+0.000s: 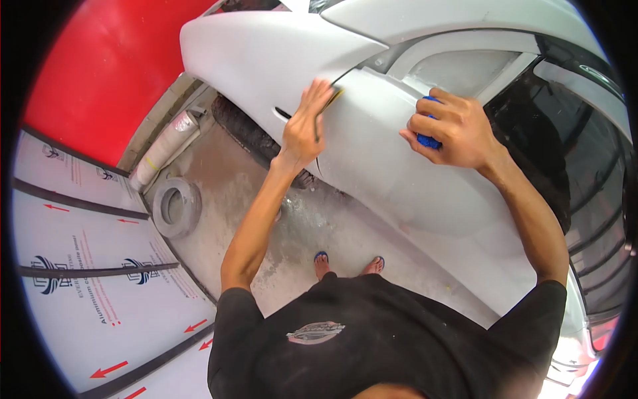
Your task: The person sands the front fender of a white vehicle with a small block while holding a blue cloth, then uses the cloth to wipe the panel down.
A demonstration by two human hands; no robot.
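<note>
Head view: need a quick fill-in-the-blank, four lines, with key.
1. The object in the right hand is ____.
2. Beside the left hand, a thin edge shows ____.
3. Of both hands, the one nearer the car's tyre is the ____.
4. Arrows on the wall panels are ____.

Missing words: blue; yellow; left; red.

Left of the left hand (pixel 304 130) rises a red surface (pixel 106 76), with printed white wall panels (pixel 106 243) nearer on that side. Below that hand lies a stained grey floor (pixel 312 226).
</note>
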